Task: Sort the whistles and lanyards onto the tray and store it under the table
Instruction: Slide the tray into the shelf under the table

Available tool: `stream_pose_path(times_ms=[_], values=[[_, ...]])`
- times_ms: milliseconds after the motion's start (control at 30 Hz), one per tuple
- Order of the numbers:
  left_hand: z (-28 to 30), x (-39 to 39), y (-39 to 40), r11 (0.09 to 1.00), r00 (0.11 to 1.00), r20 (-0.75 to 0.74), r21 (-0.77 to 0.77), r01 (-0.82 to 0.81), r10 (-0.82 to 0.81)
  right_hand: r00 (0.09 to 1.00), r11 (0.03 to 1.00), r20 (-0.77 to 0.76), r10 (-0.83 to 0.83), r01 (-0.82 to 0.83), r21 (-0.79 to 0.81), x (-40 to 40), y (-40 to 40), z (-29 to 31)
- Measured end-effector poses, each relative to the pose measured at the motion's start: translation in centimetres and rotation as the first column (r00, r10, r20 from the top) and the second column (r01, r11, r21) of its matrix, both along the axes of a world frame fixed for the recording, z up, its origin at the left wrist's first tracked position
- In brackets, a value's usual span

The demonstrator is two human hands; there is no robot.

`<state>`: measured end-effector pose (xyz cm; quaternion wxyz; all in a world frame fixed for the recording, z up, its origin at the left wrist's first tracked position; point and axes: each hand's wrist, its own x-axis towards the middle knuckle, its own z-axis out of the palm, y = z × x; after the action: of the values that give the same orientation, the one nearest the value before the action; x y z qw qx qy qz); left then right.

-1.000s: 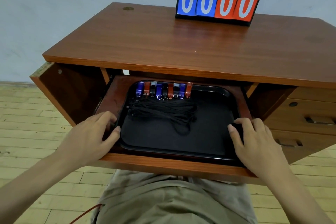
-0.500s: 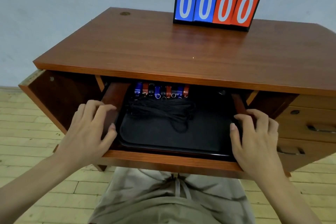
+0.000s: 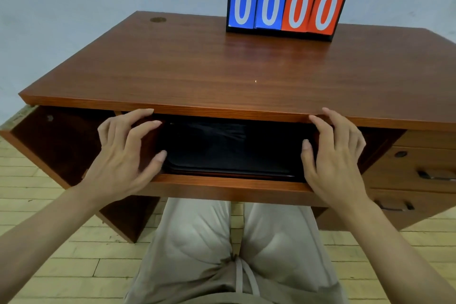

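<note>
One tray, black, lying in the pull-out shelf under the worktop; the shelf is pushed most of the way in, its front edge standing just proud of the worktop's lip. Lanyards: a dark bundle on the tray's far part, count not readable in shadow. Whistles: none visible, hidden beneath the worktop. One left hand and one right hand, each resting on a front corner of the shelf, fingers spread apart and curled over the side rails, thumbs touching the tray's edges, clamped on nothing that can be told. One scoreboard at the worktop's back, four cards, two blue and two red, all reading 0. Judged status: sorting apparently complete; storing nearly done, only the last push of the shelf remaining.
</note>
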<state>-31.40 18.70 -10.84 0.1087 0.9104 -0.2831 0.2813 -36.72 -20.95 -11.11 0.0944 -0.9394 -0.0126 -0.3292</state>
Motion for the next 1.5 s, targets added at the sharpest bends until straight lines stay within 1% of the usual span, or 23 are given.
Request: stream_pose_path(times_ms=[133,300,400,533,667,733,800,933,1000,1100,1167,1300,1500], values=[[0.3,1.6,-0.1,0.986,0.992,-0.091,0.137,0.1,-0.087,0.998,0.996,-0.036,0.053,-0.055,-0.064,1.2,-0.3,0.1],[0.8,2.7,-0.4,0.972,0.993,-0.01,0.206,0.113,-0.114,0.992,0.982,0.01,0.123,-0.12,-0.147,1.8,-0.5,0.4],[2.0,3.7,-0.5,0.937,0.985,-0.104,0.311,0.161,-0.135,0.984,0.966,-0.001,0.18,-0.177,-0.187,2.1,-0.7,0.6],[4.0,4.4,-0.6,0.906,0.971,-0.22,0.385,0.174,-0.092,0.976,0.928,-0.106,0.193,-0.216,-0.305,2.0,-0.6,1.0],[4.7,4.7,-1.4,0.888,0.97,-0.242,0.438,0.142,-0.035,0.954,0.889,-0.251,0.165,-0.254,-0.381,1.6,-1.2,2.0],[4.7,4.8,-1.7,0.889,0.971,-0.24,0.442,0.125,-0.017,0.949,0.875,-0.287,0.13,-0.246,-0.417,1.4,-1.4,2.3],[4.6,4.7,-1.9,0.892,0.975,-0.223,0.44,0.104,-0.004,0.955,0.871,-0.285,0.088,-0.213,-0.443,1.3,-1.2,2.3],[3.9,4.6,-2.7,0.899,0.988,-0.147,0.437,0.019,0.05,0.972,0.892,-0.234,0.002,-0.108,-0.438,1.8,-0.3,2.3],[3.7,4.7,-3.4,0.909,0.991,-0.108,0.416,-0.025,0.077,0.978,0.903,-0.203,-0.049,-0.044,-0.426,2.3,0.4,2.5],[3.5,5.0,-4.6,0.927,0.995,-0.061,0.372,-0.046,0.075,0.979,0.912,-0.175,-0.101,0.02,-0.409,3.4,1.4,2.5],[3.3,5.4,-5.2,0.935,0.997,-0.041,0.35,-0.054,0.073,0.979,0.915,-0.166,-0.116,0.041,-0.401,4.1,1.9,2.3],[2.5,5.6,-5.9,0.943,0.993,0.009,0.311,-0.116,0.119,0.984,0.927,-0.127,-0.126,0.071,-0.368,4.9,2.2,1.6],[2.4,5.6,-5.9,0.947,0.991,0.028,0.293,-0.132,0.129,0.984,0.93,-0.111,-0.138,0.09,-0.356,4.9,2.2,1.6]])
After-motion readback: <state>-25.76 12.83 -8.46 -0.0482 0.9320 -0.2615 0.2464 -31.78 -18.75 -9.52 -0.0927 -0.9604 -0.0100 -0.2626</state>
